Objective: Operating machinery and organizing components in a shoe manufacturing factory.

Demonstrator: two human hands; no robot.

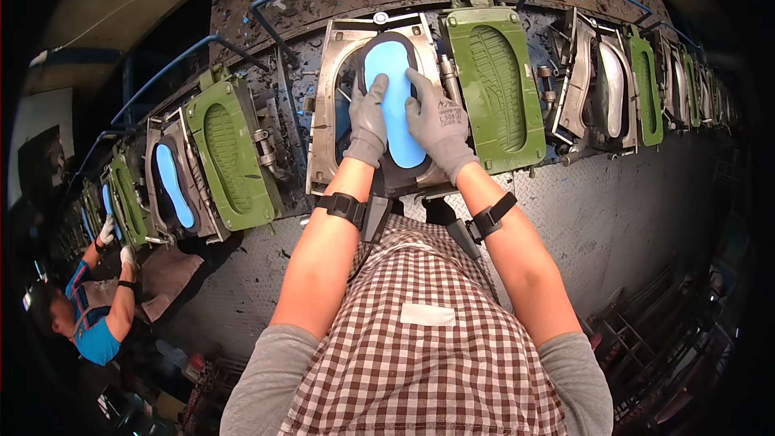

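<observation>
Blue sole insert (393, 89) is pressed flat in the open metal mould (331, 105) by the spread gloved left hand (369, 117) and right hand (436, 117).

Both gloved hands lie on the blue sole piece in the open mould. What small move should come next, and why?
Probably press it down along its edges: the left hand and right hand lie flat on the blue foam sole piece, which sits in the dark cavity of the grey metal mould.

A small pale rectangular label (427, 314) sits on the chest of the checked apron; no packages, signs or screens are in view
</observation>
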